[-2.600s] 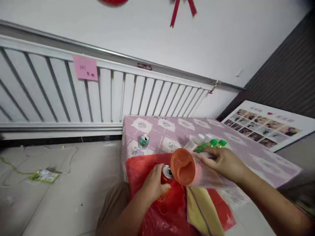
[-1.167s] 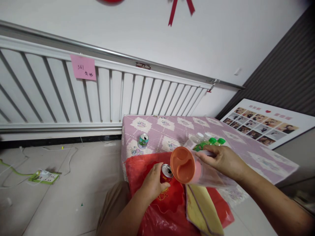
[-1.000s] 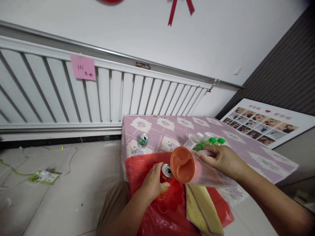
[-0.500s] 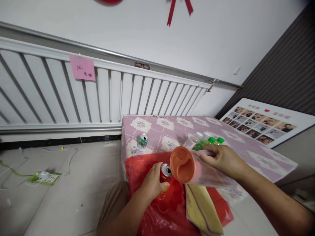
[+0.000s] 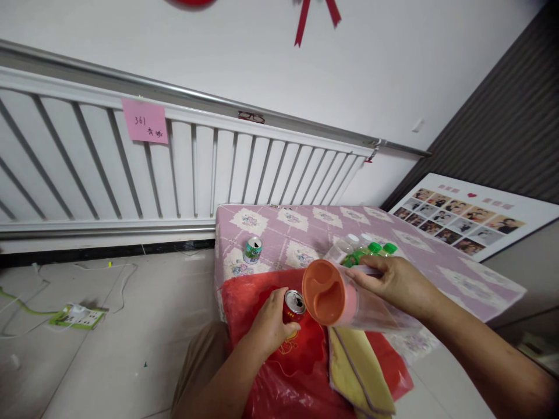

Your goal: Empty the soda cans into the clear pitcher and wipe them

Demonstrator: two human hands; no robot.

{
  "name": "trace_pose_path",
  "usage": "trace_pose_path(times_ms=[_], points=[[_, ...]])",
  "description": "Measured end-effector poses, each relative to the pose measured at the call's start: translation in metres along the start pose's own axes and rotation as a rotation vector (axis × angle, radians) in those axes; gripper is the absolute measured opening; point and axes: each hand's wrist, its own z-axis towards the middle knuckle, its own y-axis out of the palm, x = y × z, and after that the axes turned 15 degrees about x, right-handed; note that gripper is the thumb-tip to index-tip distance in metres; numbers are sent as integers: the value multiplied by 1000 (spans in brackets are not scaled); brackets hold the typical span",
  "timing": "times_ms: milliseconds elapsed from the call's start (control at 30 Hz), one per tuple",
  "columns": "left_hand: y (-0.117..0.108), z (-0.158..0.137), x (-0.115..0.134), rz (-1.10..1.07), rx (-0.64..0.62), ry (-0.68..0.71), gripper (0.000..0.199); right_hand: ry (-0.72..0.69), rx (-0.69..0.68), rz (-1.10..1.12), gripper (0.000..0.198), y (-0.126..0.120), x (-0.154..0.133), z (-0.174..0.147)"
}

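Holding a red can (image 5: 294, 305) upright in the left hand (image 5: 273, 320), curled round the can's left side and front, leaving the opened top uncovered. Gripping a clear jug (image 5: 371, 314) in the right hand (image 5: 397, 285), tipped well over, with its orange end (image 5: 323, 291) turned left, close against the can's rim. Hard to tell whether touching.

Under the can, a red plastic sheet (image 5: 244, 285) over the near part of the counter (image 5: 297, 221). Right below the jug, a folded yellow cloth (image 5: 360, 372), lying on the red plastic sheet. Just behind the jug and right hand, a tight cluster of bottles (image 5: 349, 247), some white-capped, some green-capped, partly hidden and crowding that side. Toward the counter's far left corner, a green can (image 5: 253, 251), standing opened, off the red plastic sheet and apart from both hands. Close by the counter's left side, a knee (image 5: 205, 355) in brown cloth, partly behind the left arm.

Beyond the counter, a white radiator (image 5: 244, 169), with a pink note (image 5: 145, 120) on its front and glasses (image 5: 251, 117) above. At right, a large photo board (image 5: 471, 218) by a dark ribbed panel (image 5: 502, 116). On the floor (image 5: 131, 372) at left, a power strip (image 5: 78, 316) among loose cords (image 5: 124, 285), well apart from the counter.
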Motion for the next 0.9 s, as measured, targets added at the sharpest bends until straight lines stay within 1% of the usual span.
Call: trace_pose_path(times_ms=[133,433,700,900], points=[[0,0,-2,-4,3,-4,80,-12,16,-11,48,1,0,1],[0,0,0,13,1,-8,81,-7,3,-4,47,0,1,0],[1,0,-1,23,3,-10,81,-26,10,-1,49,1,1,0],[0,0,0,29,2,-7,81,-4,5,-14,48,0,-1,1]])
